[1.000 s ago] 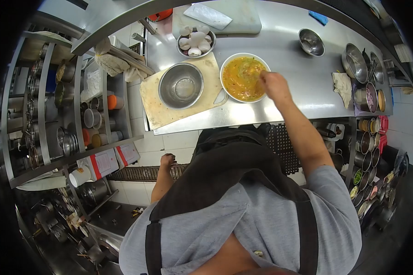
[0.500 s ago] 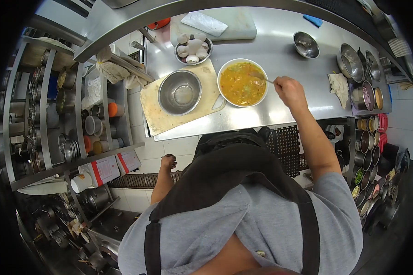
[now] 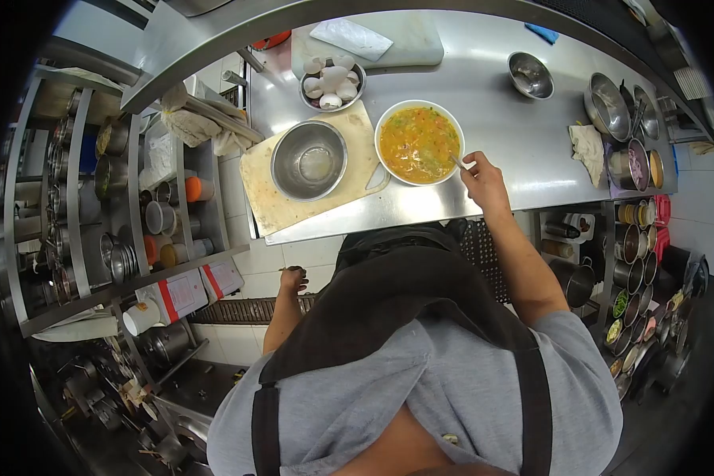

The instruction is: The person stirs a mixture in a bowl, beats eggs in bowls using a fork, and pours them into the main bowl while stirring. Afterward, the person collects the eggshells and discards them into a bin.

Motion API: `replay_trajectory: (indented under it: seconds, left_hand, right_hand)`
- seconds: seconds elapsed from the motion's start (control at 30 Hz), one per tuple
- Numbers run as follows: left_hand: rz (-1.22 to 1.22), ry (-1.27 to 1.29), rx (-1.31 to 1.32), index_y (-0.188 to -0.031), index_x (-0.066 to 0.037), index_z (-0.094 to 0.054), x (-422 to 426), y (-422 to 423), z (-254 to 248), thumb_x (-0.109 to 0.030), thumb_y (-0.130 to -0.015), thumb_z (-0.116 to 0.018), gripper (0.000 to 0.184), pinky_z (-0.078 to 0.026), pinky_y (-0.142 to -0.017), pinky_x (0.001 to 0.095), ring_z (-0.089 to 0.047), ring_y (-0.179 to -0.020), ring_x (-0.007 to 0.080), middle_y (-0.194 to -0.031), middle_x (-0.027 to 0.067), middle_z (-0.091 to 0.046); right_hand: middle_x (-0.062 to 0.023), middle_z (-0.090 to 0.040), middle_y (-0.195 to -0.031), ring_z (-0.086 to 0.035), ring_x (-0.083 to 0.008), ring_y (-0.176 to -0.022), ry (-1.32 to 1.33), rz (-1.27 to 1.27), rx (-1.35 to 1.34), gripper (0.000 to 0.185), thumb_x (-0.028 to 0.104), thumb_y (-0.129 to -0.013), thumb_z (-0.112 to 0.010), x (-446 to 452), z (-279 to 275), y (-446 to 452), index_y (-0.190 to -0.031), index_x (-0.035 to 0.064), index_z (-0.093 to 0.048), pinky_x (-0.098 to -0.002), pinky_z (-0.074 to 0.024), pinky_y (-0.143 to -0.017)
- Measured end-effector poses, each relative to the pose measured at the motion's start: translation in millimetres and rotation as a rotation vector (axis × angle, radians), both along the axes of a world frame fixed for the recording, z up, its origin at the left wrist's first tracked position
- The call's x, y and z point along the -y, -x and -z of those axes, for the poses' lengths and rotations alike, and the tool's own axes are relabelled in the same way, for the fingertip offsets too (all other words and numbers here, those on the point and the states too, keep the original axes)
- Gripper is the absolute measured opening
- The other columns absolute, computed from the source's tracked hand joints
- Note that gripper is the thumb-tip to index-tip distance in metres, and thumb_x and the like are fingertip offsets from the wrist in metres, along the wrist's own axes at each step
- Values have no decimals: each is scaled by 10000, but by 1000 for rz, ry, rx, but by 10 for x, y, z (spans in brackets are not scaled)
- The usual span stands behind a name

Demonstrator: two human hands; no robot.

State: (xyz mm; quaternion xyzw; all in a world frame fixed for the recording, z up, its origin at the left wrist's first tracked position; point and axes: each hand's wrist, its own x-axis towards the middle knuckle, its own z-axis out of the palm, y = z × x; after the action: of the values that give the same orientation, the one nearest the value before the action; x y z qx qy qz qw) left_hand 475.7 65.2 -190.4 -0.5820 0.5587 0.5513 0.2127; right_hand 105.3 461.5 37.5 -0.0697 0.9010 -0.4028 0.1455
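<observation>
My right hand is closed on the handle of a thin metal utensil at the right rim of a white bowl. Its working end is sunk in the yellow egg mixture with green and red bits, so I cannot tell whether it is a spoon or a fork. Low beside my body, off the counter, hangs my left hand, fingers loosely bent and apart, holding nothing. Left of the white bowl, a steel bowl with a little liquid sits on a cutting board.
Behind the steel bowl, eggshells fill a smaller metal bowl. A pale green board bears a white packet. To the right are a small steel bowl, a cloth and pots. A metal shelf edge spans the far side.
My right hand has moved toward me and slightly left, carrying the utensil from the bowl's upper right to its lower right. The egg mixture's surface has shifted. My left hand still hangs low.
</observation>
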Motion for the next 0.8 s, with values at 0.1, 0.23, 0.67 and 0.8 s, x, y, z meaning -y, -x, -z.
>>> replay_trajectory:
  seconds: [0.1, 0.23, 0.67, 0.8]
  left_hand:
    - [27, -32, 4, -1040, -62, -617, 42, -122, 178, -122, -852, -573, 202, -492, -541, 350, -655, -686, 218, -852, 65, -633]
    - [13, -80, 24, -1022, -64, -618, 104, -195, 418, -117, -850, -576, 185, -487, -530, 352, -654, -684, 219, -847, 69, -632]
    - [-9, 11, 43, -1043, -77, -622, -48, 66, 96, -124, -855, -566, 202, -515, -568, 353, -668, -737, 222, -896, 69, -644]
    - [75, -34, 117, -1035, -73, -629, 103, -191, 383, -124, -852, -573, 198, -507, -517, 344, -667, -710, 216, -885, 65, -645]
  right_hand:
    - [-137, -664, -709, -640, -222, -567, 63, 12, 39, 279, 88, -824, -621, 0, -57, -71, -1097, 47, -584, -359, -491, -527]
    - [-153, -668, -729, -635, -217, -557, 86, 6, 6, 309, 51, -836, -583, -42, 20, -84, -1143, 45, -617, -358, -496, -538]
    - [-175, -670, -991, -660, -328, -799, -98, -151, -601, 222, 146, -831, -665, 208, -710, 4, -1001, 5, -680, -383, -529, -718]
    - [-108, -677, -875, -663, -206, -783, 519, -677, -566, 162, 113, -829, -640, 755, -2293, -434, -928, -10, -678, -284, -513, -636]
